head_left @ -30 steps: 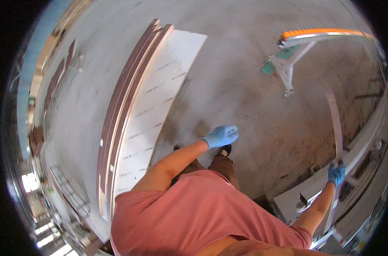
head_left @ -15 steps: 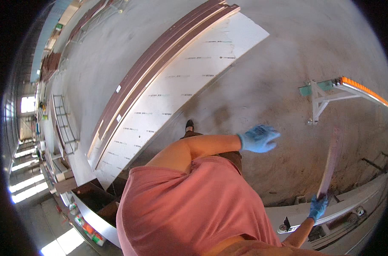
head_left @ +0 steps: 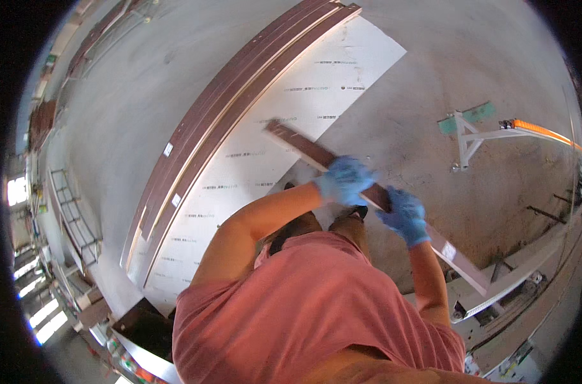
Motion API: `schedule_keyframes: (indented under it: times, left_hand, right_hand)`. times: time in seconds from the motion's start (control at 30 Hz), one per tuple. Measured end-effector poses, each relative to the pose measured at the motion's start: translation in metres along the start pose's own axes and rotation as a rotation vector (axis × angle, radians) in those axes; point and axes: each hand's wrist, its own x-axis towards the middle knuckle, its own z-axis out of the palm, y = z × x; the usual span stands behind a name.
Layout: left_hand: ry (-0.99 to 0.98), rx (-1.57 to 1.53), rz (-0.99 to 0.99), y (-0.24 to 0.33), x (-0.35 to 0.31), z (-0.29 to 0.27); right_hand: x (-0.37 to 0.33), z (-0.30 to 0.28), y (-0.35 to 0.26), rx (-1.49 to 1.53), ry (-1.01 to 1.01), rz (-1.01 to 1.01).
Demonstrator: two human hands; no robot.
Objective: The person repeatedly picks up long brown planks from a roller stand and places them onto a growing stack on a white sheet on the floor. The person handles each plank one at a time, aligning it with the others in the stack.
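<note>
A long, narrow brown board [head_left: 306,146] slants across in front of me, its far-left end slightly blurred. My left hand [head_left: 346,181], in a blue glove, is wrapped round the board near its middle. Close beside it, my right hand [head_left: 402,217], gloved the same way, grips the board a little further to the right. The board's far-left end is above a large white printed sheet [head_left: 342,70]; the other end reaches toward a machine rail [head_left: 507,289] at the lower right. A small white label [head_left: 449,250] shows on the right part of the board.
Several long brown boards [head_left: 233,102] lie stacked along the white sheet's left side. At the right stands a white-legged support [head_left: 471,136] with an orange roller strip [head_left: 547,131]. A dark open box [head_left: 144,326] is at my lower left. A metal rack [head_left: 73,217] lies further left.
My right hand has brought the board from the right side to in front of me. My left hand, open before, has closed on it. My view has shifted slightly.
</note>
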Motion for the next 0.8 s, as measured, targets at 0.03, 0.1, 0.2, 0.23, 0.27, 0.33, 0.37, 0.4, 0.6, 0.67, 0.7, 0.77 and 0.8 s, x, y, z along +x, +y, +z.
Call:
schedule_keyframes:
  times: [0.03,0.1,0.2,0.23,0.27,0.33,0.37,0.4,0.6,0.67,0.7,0.77,0.8]
  left_hand:
    - [-0.075,-0.03,-0.107,-0.013,-0.022,-0.011]
    - [-0.14,-0.03,-0.295,-0.038,-0.072,-0.031]
    - [-0.15,-0.033,-0.605,-0.065,-0.117,-0.047]
    - [-0.164,-0.047,-0.72,-0.073,-0.126,-0.051]
    - [-0.103,0.022,-0.785,-0.085,-0.141,-0.045]
    - [0.027,0.166,-0.922,-0.115,-0.175,-0.017]
    - [0.062,0.179,-0.981,-0.132,-0.183,-0.008]
    - [0.096,0.191,-1.041,-0.149,-0.189,0.0]
    - [0.294,0.197,-1.302,-0.229,-0.176,0.035]
    - [0.353,0.199,-1.317,-0.255,-0.179,0.052]
    - [0.339,0.204,-1.332,-0.271,-0.173,0.057]
    - [0.305,0.214,-1.368,-0.295,-0.168,0.067]
    - [0.297,0.253,-1.351,-0.309,-0.167,0.071]
  right_hand:
    - [0.019,0.006,-0.02,-0.052,0.007,-0.055]
    - [0.058,0.008,-0.067,-0.085,-0.025,-0.144]
    - [0.119,0.029,-0.105,-0.056,0.064,-0.313]
    - [0.134,0.037,-0.112,-0.052,0.127,-0.381]
    - [0.144,0.037,-0.121,-0.034,0.273,-0.408]
    - [0.165,0.035,-0.135,0.0,0.566,-0.47]
    - [0.173,0.036,-0.136,0.029,0.541,-0.432]
    - [0.178,0.04,-0.137,0.06,0.515,-0.394]
    - [0.191,0.095,-0.109,0.205,0.148,-0.288]
    - [0.19,0.116,-0.096,0.258,-0.008,-0.275]
    - [0.191,0.126,-0.087,0.273,-0.049,-0.269]
    - [0.192,0.145,-0.071,0.304,-0.138,-0.26]
    - [0.197,0.153,-0.062,0.268,-0.124,-0.296]
